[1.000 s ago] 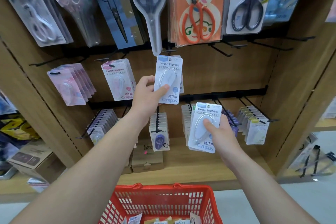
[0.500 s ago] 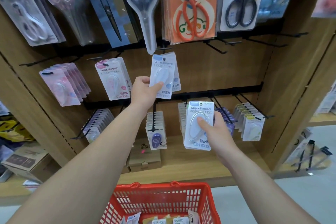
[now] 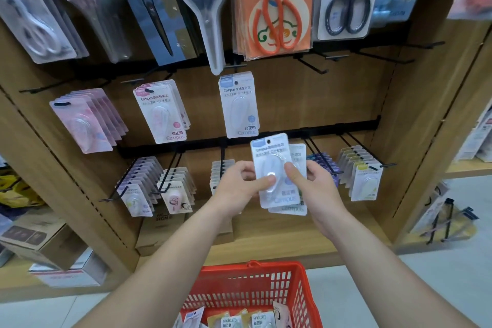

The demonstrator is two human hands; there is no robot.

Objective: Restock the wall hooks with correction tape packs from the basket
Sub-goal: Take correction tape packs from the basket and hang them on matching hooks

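Head view: L hand (image 3: pixel 237 189) and R hand (image 3: pixel 316 192) are meeting in front of the lower hook row, both gripping the front correction tape pack (image 3: pixel 275 168). L thumb is pressing on the clear blister, w/ L fingers curling behind the card's left edge. R thumb is lying on the blister's right side, and R fingers are wrapping round the back. There a second pack (image 3: pixel 297 156) is sitting fanned out just behind the first, touching it. Both packs are being held roughly upright, slightly tilted, above the red basket (image 3: pixel 255 274). More packs (image 3: pixel 241 321) are lying in the basket btm.

Writing: the front pack is showing a blue tab top-left and "Campus" plus Chinese chars along the top. "Campus" is appearing again low on the card, faint. A hung blue pack (image 3: pixel 238 106) is hanging from a hook on the upper rail, reading "Campus" top & btm w/ Chinese chars. Left of it, a pink pack (image 3: pixel 162 112) is carrying the same "Campus" text. Packs in the basket are showing "Campus" upside down. Orange scissors (image 3: pixel 274 21) on an orange card are hanging higher up; no readable print there. A cardboard box (image 3: pixel 157 231) under the hooks is showing "SIGN".
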